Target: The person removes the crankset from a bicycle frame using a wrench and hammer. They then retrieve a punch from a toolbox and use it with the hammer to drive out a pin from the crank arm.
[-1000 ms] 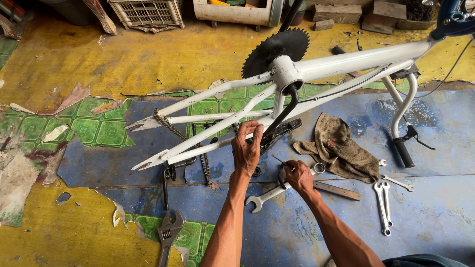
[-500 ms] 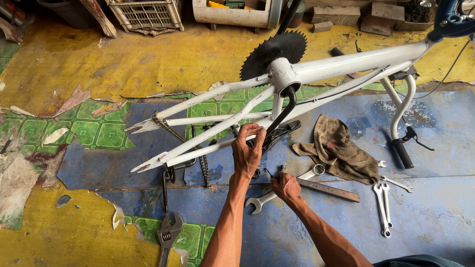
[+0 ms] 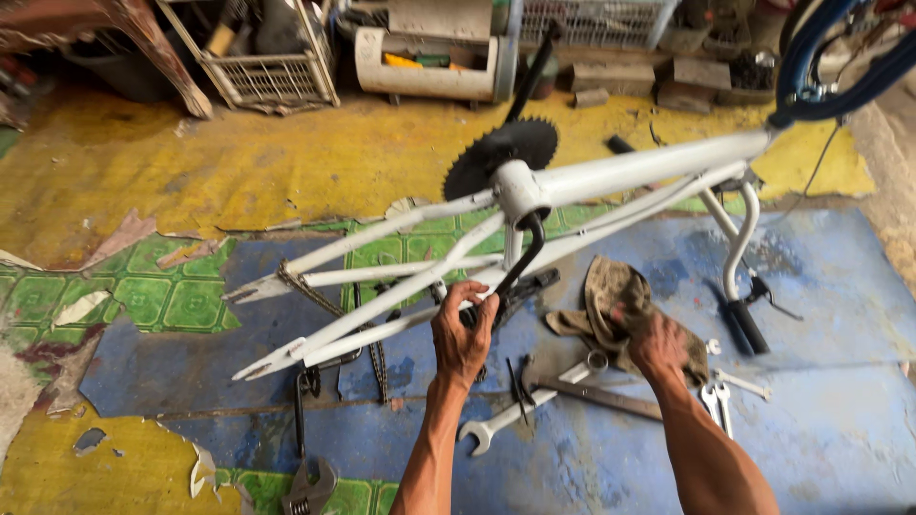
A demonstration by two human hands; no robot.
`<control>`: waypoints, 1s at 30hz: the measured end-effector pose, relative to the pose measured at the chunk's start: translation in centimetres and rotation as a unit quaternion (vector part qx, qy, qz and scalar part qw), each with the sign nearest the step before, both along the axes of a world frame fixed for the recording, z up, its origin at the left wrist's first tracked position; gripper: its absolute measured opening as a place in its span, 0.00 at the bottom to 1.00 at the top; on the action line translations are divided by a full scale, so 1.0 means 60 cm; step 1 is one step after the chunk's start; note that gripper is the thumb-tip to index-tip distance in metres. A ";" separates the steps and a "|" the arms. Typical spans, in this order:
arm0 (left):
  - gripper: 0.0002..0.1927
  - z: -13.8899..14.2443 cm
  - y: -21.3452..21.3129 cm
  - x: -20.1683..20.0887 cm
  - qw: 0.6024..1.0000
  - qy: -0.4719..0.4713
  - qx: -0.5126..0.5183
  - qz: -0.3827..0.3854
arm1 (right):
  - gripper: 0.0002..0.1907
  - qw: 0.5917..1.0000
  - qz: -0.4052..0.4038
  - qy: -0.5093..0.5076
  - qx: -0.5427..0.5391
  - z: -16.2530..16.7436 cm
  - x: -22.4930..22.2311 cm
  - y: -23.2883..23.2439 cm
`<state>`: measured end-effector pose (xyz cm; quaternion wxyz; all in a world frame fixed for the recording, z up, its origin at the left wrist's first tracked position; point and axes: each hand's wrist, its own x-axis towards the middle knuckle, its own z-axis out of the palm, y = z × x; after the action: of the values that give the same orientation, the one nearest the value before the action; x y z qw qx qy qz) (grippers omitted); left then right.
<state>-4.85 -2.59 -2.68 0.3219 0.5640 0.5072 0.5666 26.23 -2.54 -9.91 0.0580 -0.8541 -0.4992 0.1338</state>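
A white bicycle frame (image 3: 611, 176) lies upside down on the floor, with a black toothed chainring (image 3: 496, 153) and a black crank arm (image 3: 525, 253) at its middle. My left hand (image 3: 463, 334) is closed around the crank's lower end by the black pedal (image 3: 525, 291), against a white frame stay. My right hand (image 3: 663, 345) rests on a dirty brown rag (image 3: 611, 296) and grips it. A bicycle chain (image 3: 320, 300) hangs off the rear stays.
Wrenches lie on the blue floor: a long one (image 3: 520, 410) under my arms, a pair (image 3: 720, 396) to the right, an adjustable one (image 3: 307, 482) at the bottom. Black handlebar grip (image 3: 746, 324) at right. Wire crates (image 3: 272, 72) and a white container (image 3: 429, 62) line the back.
My right hand has moved right from the wrenches onto the rag and taken hold of it. My left hand has stayed on the crank.
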 end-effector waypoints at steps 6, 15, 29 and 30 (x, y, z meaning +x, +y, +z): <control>0.14 0.003 -0.013 0.012 0.997 0.012 0.068 0.042 | 0.19 0.992 0.013 -0.096 -0.076 0.015 0.007 -0.037; 0.14 0.023 -0.018 0.040 0.994 0.017 0.104 -0.003 | 0.30 1.000 -0.006 0.004 0.009 0.021 -0.014 0.025; 0.24 0.284 0.171 -0.022 0.948 0.235 0.212 0.045 | 0.26 0.857 0.253 0.431 0.122 0.088 -0.238 0.037; 0.25 0.288 0.179 -0.021 0.948 0.244 0.202 0.030 | 0.26 0.842 0.279 0.440 0.137 0.088 -0.251 0.031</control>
<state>-6.11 8.17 14.62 0.0505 0.7229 0.4616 0.5117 11.19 -0.65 -4.64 0.3482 -0.5134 -0.6514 0.4369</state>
